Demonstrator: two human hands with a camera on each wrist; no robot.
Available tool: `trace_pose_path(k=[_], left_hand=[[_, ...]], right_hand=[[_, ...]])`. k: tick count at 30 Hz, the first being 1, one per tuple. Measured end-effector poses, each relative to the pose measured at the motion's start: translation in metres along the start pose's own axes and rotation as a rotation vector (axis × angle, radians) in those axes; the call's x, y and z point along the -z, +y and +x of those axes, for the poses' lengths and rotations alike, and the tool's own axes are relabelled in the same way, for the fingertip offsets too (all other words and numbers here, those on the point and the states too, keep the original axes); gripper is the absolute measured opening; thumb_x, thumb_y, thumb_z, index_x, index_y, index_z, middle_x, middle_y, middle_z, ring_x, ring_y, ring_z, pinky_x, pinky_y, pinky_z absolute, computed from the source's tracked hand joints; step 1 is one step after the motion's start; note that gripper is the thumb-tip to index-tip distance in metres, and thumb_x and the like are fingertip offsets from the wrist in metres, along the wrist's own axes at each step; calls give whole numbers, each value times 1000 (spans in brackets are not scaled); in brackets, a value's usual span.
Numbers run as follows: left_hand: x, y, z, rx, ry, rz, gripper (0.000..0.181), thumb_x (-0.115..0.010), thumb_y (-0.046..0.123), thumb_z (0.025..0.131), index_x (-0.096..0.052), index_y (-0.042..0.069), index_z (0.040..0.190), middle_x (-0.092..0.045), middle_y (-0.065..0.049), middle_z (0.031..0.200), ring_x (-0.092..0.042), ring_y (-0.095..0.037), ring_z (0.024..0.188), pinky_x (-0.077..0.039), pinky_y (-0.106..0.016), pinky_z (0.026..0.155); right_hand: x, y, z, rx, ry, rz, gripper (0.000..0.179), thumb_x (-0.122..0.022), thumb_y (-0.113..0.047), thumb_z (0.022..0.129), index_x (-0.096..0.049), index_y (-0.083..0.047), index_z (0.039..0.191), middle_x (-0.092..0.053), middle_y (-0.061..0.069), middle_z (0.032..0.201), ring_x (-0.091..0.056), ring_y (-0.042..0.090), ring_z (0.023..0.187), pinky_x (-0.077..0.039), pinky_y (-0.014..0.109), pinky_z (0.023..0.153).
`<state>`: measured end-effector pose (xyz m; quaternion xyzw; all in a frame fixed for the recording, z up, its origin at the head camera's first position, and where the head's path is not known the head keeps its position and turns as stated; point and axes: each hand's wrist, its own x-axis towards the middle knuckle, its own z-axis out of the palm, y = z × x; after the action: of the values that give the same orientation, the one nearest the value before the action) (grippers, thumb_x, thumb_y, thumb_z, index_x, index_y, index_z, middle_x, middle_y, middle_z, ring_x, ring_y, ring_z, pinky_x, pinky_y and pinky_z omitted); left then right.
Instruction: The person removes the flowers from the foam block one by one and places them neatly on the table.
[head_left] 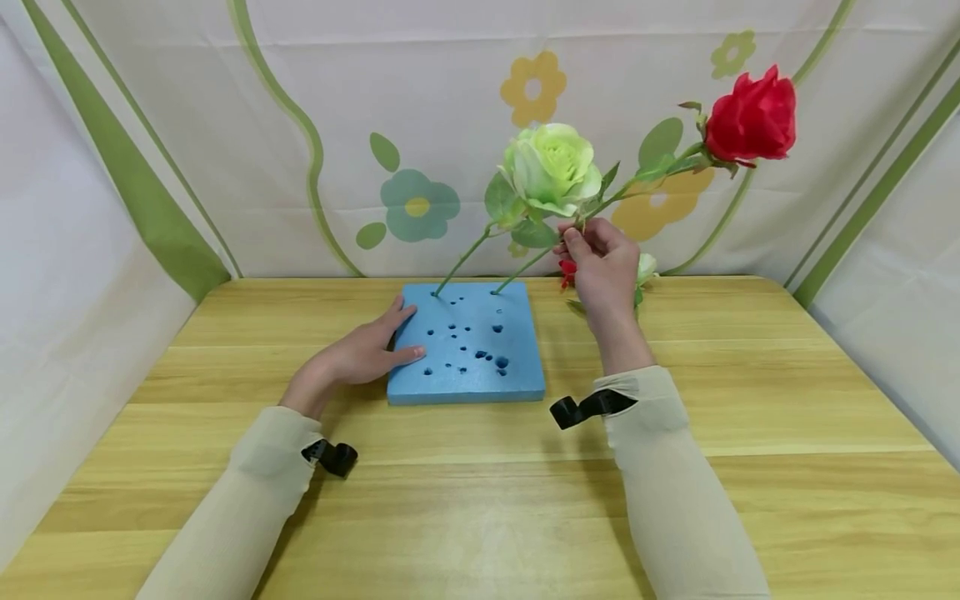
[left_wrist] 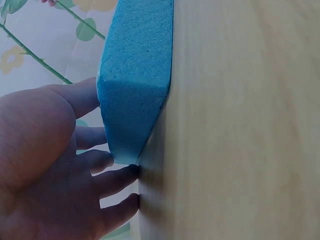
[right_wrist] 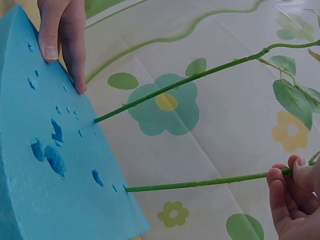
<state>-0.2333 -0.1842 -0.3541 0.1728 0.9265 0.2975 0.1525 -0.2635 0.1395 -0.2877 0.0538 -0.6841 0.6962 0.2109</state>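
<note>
A blue foam block point(head_left: 450, 385), pitted with several holes, lies flat on the table. My left hand point(head_left: 367, 350) rests at its left edge, thumb on the top face and fingers stretched along the side. Near the block's back edge, a pale green rose point(head_left: 553, 169) leans right, its stem point(right_wrist: 180, 83) in a hole. My right hand point(head_left: 609, 271) pinches the stem point(right_wrist: 215, 180) of a red rose point(head_left: 752, 117) between thumb and fingers, high up near the green rose. That stem's lower end stands in a hole at the back right of the block, tilted right.
Behind my right hand, partly hidden, lie a smaller red flower point(head_left: 567, 272) and a whitish flower point(head_left: 647, 267). A patterned curtain point(head_left: 247, 183) hangs close behind the wooden table point(head_left: 465, 517). Each cuff carries a small black camera.
</note>
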Motion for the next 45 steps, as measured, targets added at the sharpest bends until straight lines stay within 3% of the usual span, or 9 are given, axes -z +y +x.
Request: trace_pose_path(k=[10, 16, 28, 35, 45], left_hand=[[0, -1, -1, -6, 0, -5, 84, -55, 41, 111, -8, 8, 172, 10, -15, 180, -5, -43, 166, -14, -62, 133], [-1, 1, -1, -2, -4, -11, 84, -55, 41, 111, -8, 9, 172, 11, -15, 180, -4, -42, 166, -13, -62, 133], [-1, 3, -1, 0, -8, -9, 84, -55, 43, 111, -7, 10, 172, 11, -13, 180, -5, -42, 167, -14, -61, 133], [0, 3, -1, 3, -12, -10, 84, -55, 44, 111, -7, 12, 172, 11, -12, 180, -5, -42, 167, -14, -61, 133], [0, 5, -1, 13, -13, -21, 84, -55, 42, 111, -8, 12, 172, 11, -11, 180, -4, -41, 167, -13, -62, 133]], right_hand=[[2, 1, 2, -10, 1, 51, 20, -66, -12, 104, -75, 4, 111, -76, 7, 105, -73, 18, 86, -63, 27, 85], [5, 0, 2, -29, 8, 56, 21, -65, -13, 105, -75, 3, 113, -76, 2, 101, -73, 22, 88, -63, 23, 79], [5, -2, 2, -24, 12, 59, 27, -63, -12, 106, -72, 10, 119, -75, 1, 98, -71, 17, 84, -61, 19, 75], [4, -2, 2, -28, 17, 69, 22, -62, -12, 106, -76, 3, 115, -76, 4, 101, -72, 22, 88, -62, 22, 78], [5, -3, 2, -10, 10, 60, 21, -61, -13, 107, -76, 1, 113, -76, 4, 103, -72, 16, 85, -62, 23, 81]])
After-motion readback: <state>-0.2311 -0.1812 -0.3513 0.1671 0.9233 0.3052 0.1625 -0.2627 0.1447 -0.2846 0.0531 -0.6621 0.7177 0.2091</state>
